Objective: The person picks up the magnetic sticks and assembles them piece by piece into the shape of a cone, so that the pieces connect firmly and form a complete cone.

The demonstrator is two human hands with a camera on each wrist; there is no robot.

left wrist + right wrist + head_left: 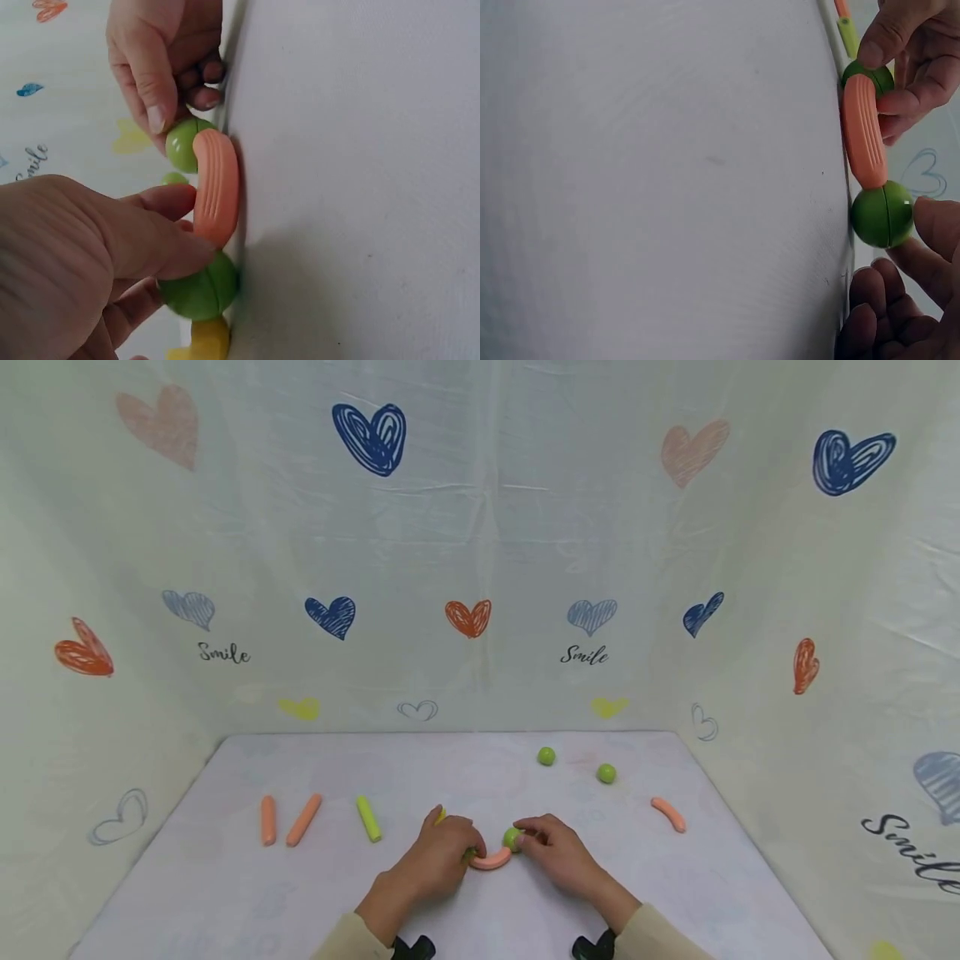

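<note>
A curved, ridged salmon-pink stick (491, 860) lies on the table between both hands, with a green ball at each end. My left hand (441, 853) pinches the left green ball (199, 286), its thumb at the place where ball and stick meet. A yellow piece (210, 339) extends from that ball's other side, mostly hidden under the left hand in the head view. My right hand (558, 853) holds the right green ball (883, 214) between thumb and index finger, the other fingers curled loosely beneath. The stick's end meets this ball.
Two straight salmon-pink sticks (303, 820) and a yellow-green stick (369, 818) lie to the left. Two loose green balls, one nearer the middle (547, 756) and one farther right (606, 773), sit toward the back. Another curved pink stick (668, 814) lies at the right. A heart-printed curtain (480, 543) surrounds the table.
</note>
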